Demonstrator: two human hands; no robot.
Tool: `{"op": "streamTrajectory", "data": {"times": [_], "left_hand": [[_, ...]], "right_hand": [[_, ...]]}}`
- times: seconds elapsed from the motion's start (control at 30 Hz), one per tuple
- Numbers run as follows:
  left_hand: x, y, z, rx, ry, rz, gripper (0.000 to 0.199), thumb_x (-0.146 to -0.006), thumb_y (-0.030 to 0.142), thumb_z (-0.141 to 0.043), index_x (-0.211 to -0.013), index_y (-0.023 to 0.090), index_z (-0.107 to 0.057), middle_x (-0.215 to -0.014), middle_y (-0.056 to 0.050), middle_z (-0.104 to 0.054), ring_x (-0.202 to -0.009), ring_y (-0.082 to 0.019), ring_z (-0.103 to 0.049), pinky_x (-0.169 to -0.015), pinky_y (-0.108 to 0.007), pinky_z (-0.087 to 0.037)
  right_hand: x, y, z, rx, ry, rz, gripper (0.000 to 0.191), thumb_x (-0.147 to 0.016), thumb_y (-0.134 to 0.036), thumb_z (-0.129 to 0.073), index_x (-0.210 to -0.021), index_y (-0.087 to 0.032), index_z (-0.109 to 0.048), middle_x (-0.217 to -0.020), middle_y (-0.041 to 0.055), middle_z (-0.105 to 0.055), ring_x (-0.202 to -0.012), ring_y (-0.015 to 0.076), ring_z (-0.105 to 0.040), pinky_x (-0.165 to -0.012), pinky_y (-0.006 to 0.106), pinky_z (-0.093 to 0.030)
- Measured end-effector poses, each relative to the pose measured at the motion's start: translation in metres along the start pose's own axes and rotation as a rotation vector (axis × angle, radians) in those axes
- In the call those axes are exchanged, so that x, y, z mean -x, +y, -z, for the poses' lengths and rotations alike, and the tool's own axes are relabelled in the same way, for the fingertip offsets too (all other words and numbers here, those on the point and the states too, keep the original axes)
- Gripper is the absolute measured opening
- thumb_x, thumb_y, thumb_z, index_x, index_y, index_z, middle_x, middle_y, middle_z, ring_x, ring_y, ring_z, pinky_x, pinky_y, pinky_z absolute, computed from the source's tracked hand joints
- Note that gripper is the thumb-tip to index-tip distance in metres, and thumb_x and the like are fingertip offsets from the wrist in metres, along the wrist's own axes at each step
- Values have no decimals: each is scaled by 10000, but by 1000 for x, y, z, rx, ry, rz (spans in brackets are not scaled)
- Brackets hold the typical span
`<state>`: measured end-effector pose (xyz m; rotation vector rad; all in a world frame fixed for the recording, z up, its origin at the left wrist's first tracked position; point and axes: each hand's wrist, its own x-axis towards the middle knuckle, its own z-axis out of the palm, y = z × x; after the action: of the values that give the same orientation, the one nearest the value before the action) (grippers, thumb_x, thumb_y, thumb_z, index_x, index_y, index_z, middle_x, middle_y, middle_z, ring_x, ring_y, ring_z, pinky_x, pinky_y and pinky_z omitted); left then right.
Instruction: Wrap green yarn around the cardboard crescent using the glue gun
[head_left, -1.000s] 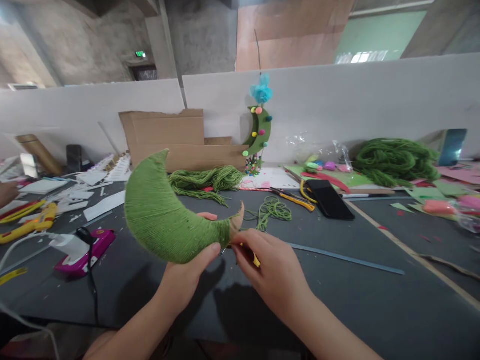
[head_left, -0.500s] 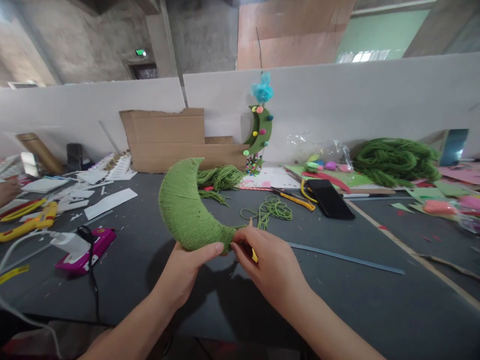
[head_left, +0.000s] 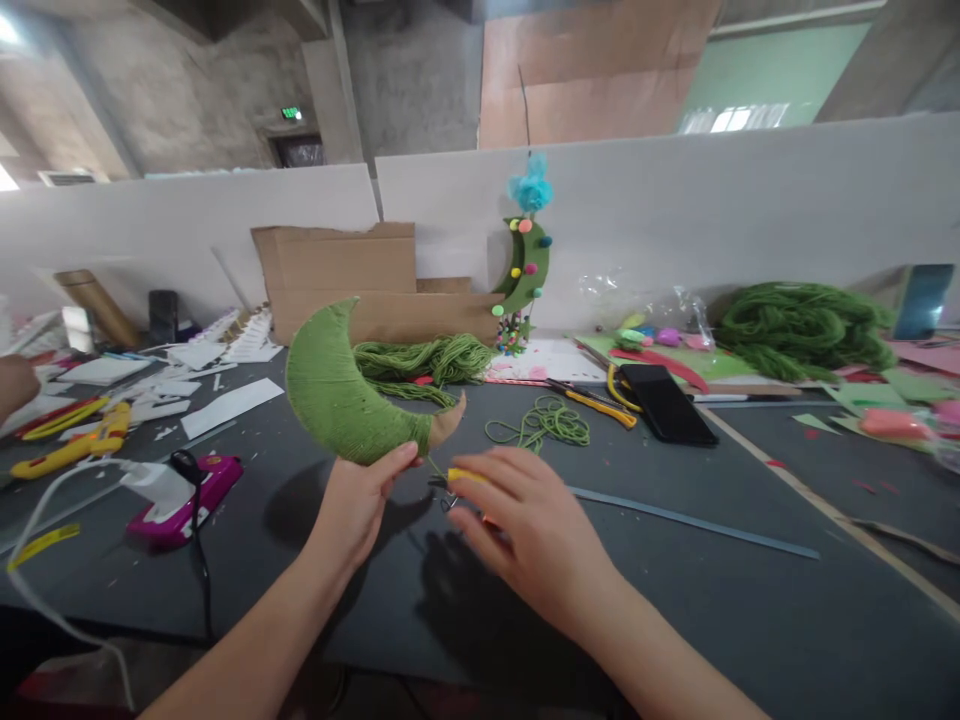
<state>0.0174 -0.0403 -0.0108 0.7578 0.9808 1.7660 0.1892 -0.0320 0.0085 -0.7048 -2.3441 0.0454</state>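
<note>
My left hand grips the lower edge of a crescent moon shape wrapped in green yarn, its thumb near the lower end. That end shows a bare cardboard tip. A short strand of yarn hangs down from the wrapped edge. Just to the right, my right hand is closed round what look like small yellow-handled thread snips; their metal end points left, close to the strand. My fingers hide most of the tool.
Loose green yarn lies beyond my right hand, near yellow-handled pliers and a black phone. A metal ruler lies to the right. Left are a pink power strip and yellow glue gun. A decorated crescent stands behind.
The crescent has moved left and slightly up in my left hand. My right hand has come away from its tip, uncovering the bare cardboard and the yellow tool.
</note>
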Motion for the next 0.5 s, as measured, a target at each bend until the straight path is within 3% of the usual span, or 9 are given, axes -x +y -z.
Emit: {"op": "streamTrajectory", "data": {"times": [0.07, 0.1, 0.2, 0.27, 0.37, 0.5], "left_hand": [[-3, 1, 3, 24, 10, 6, 262, -581, 99, -740, -821, 151, -648, -760, 8, -682, -691, -118, -612, -628, -229, -511], [-5, 1, 5, 27, 12, 15, 278, -581, 95, -739, -837, 154, -648, -762, 10, -682, -683, -115, -613, -620, -226, -512], [-7, 4, 8, 21, -7, 39, 293, -595, 102, -731, -870, 158, -647, -791, 5, -689, -686, -120, -622, -618, -234, -521], [-6, 7, 9, 10, -47, 43, 283, -621, 127, -716, -894, 151, -645, -837, -18, -697, -716, -145, -641, -643, -260, -531], [-4, 15, 9, -5, -94, 70, 228, -641, 154, -702, -863, 141, -651, -803, -29, -707, -693, -176, -667, -627, -272, -537], [-5, 22, 5, -19, -102, 85, 135, -625, 150, -708, -746, 132, -650, -666, -7, -695, -604, -172, -671, -524, -230, -523]], "right_hand": [[0, 12, 8, 118, -7, -217, 241, -876, -271, -410, -823, -179, -626, -811, 68, -668, -760, 189, -593, -687, 294, -421], [0, 19, 12, 198, -73, -355, 248, -876, -271, -399, -818, -180, -622, -740, 60, -663, -685, 187, -597, -603, 280, -407], [3, 36, 18, 379, -403, -632, 270, -851, -326, -418, -746, -182, -621, -626, 63, -648, -591, 216, -604, -478, 269, -317], [6, 41, 15, 386, -527, -681, 330, -829, -414, -431, -688, -180, -616, -640, 84, -654, -624, 240, -617, -474, 270, -298], [13, 37, 3, 304, -536, -689, 363, -770, -511, -467, -727, -180, -609, -716, 100, -664, -676, 254, -622, -498, 275, -316], [19, 29, -9, 184, -525, -724, 233, -691, -396, -570, -760, -175, -599, -773, 102, -663, -731, 257, -620, -547, 273, -337]]}}
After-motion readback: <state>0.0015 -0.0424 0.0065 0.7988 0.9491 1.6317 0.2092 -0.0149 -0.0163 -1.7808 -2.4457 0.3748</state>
